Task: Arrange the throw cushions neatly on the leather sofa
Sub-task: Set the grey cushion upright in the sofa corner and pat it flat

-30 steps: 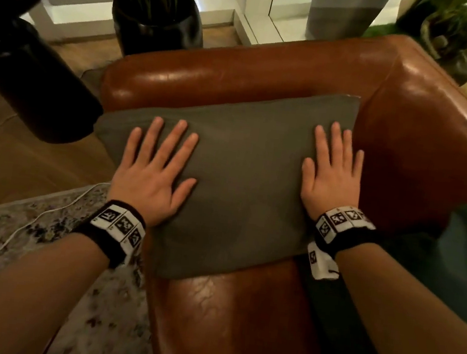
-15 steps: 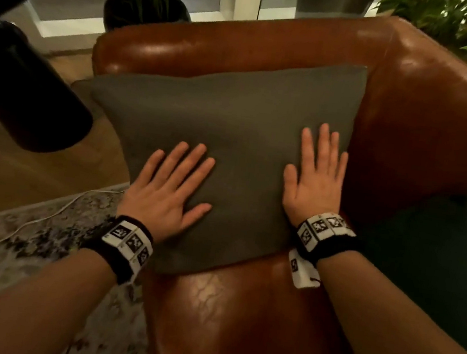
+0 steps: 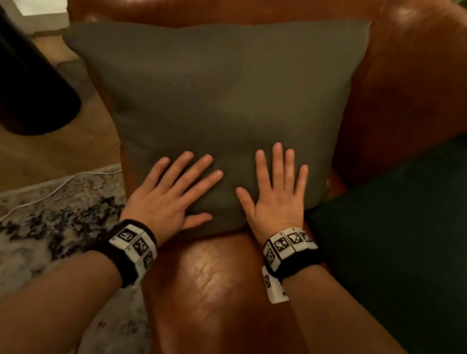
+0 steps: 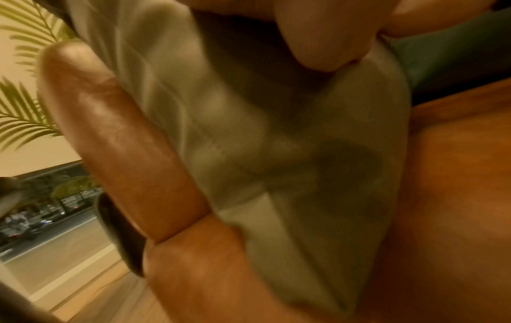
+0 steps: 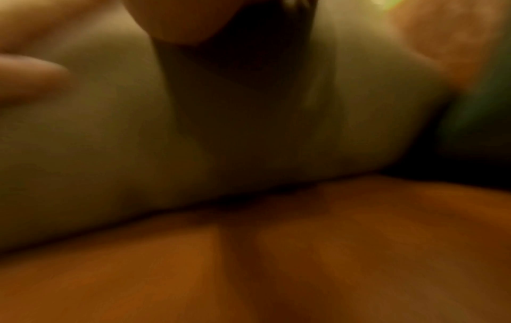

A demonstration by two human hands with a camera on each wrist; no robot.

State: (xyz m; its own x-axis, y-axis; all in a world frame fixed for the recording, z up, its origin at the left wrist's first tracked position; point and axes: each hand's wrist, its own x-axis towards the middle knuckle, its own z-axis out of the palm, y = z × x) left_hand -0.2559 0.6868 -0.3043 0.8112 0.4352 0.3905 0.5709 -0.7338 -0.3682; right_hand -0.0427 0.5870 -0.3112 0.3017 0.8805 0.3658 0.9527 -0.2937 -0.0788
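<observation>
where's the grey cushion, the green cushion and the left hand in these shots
grey cushion (image 3: 222,93), head view, middle of its front face
green cushion (image 3: 427,215), head view, middle of its visible top
left hand (image 3: 165,198), head view, back of the hand, flat on the grey cushion

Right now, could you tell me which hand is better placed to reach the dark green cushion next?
The right hand: it lies flat on the grey cushion on the side nearest the dark green cushion. The left hand presses the far side, by the rug.
</observation>
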